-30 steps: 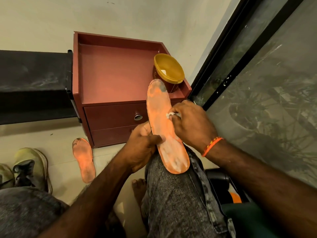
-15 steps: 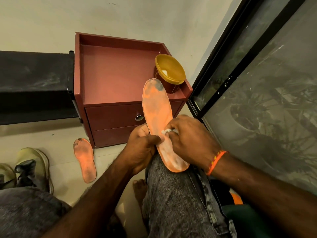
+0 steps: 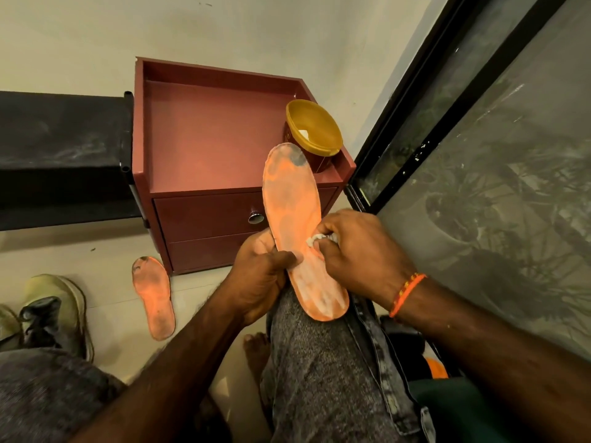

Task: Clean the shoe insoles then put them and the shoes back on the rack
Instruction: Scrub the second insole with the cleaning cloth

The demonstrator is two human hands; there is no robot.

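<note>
I see the left hand [image 3: 260, 276] gripping the long orange foam insole [image 3: 295, 231] on the knee. The right hand [image 3: 358, 254] pinches a small white cloth [image 3: 315, 241] against it.

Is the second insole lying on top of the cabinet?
No, the second insole lies on the floor beside the cabinet, next to a shoe.
</note>
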